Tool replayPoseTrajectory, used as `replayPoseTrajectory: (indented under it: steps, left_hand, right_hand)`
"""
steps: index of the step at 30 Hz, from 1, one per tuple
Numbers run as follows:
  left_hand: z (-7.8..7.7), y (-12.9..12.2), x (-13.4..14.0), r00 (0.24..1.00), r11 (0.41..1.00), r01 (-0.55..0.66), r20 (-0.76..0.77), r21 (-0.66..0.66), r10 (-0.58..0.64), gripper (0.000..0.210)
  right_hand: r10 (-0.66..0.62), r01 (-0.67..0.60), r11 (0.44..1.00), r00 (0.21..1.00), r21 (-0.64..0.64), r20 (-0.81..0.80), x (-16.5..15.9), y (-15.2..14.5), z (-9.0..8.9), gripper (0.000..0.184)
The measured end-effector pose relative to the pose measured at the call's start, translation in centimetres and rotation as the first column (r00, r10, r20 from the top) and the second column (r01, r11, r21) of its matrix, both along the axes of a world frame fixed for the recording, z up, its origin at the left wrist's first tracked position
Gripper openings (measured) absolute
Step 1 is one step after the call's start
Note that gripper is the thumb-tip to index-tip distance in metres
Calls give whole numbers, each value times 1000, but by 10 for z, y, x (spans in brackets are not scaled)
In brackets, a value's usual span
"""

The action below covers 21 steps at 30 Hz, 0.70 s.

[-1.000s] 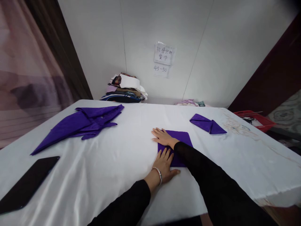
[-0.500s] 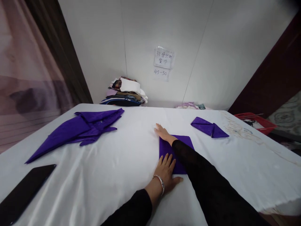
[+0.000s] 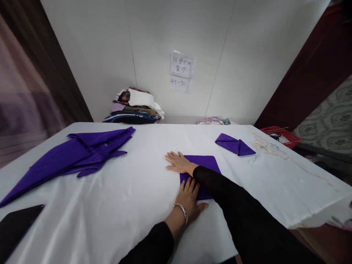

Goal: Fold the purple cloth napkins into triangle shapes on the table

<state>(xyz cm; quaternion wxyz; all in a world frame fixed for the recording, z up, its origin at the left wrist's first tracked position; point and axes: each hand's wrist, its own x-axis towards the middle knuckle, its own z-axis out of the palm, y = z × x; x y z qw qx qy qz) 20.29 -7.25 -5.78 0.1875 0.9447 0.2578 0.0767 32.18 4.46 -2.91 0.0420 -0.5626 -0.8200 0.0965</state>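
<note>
A purple cloth napkin (image 3: 205,161), folded into a square, lies flat in front of me. My left hand (image 3: 189,200), with a silver bracelet at the wrist, rests on its lower left part, fingers stretched and thumb out to the right. Crossing above it, my right hand (image 3: 178,163) lies flat at the napkin's upper left edge, its fingers spread past the edge onto the white tablecloth (image 3: 137,190). My right forearm hides part of the napkin. Farther right lies a purple napkin folded to a narrow pointed shape (image 3: 235,144).
At the left spreads a loose heap of purple napkins (image 3: 74,154), with a dark tablet-like slab (image 3: 19,229) below it. Folded clothes (image 3: 136,106) are stacked beyond the table's back edge. A red basket (image 3: 288,138) stands past the right edge. Handwritten paper (image 3: 180,66) hangs on the wall.
My right hand has slid left and toward me along the napkin's left edge, fingers now pointing left. My left hand stays on the napkin. The whole view has shifted slightly.
</note>
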Motion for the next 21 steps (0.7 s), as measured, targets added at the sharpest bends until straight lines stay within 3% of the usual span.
replayPoseTrajectory:
  steps: [6, 10, 13, 16, 21]
  left_hand:
    - [0, 0, -1, 1000, 998, 12, -10, 59, -11, 84]
    - [5, 0, -2, 1000, 998, 13, -27, 67, -12, 83]
    - [9, 0, -1, 999, 999, 13, -41, 44, -11, 84]
    - [11, 0, -1, 998, 999, 22, -54, 24, -21, 83]
    - [11, 1, 0, 999, 997, 31, -47, 65, -28, 83]
  right_hand:
    - [-77, 77, 997, 997, 20, -17, 4, 28, -3, 69]
    - [-129, 133, 989, 990, 67, -64, 0, 21, 9, 69]
    - [-104, 123, 983, 986, 138, -133, -1, -11, 22, 68]
    - [-130, 156, 976, 978, 153, -165, 5, -65, 28, 65]
    - [-349, 361, 925, 930, 114, -114, 32, -164, 11, 61]
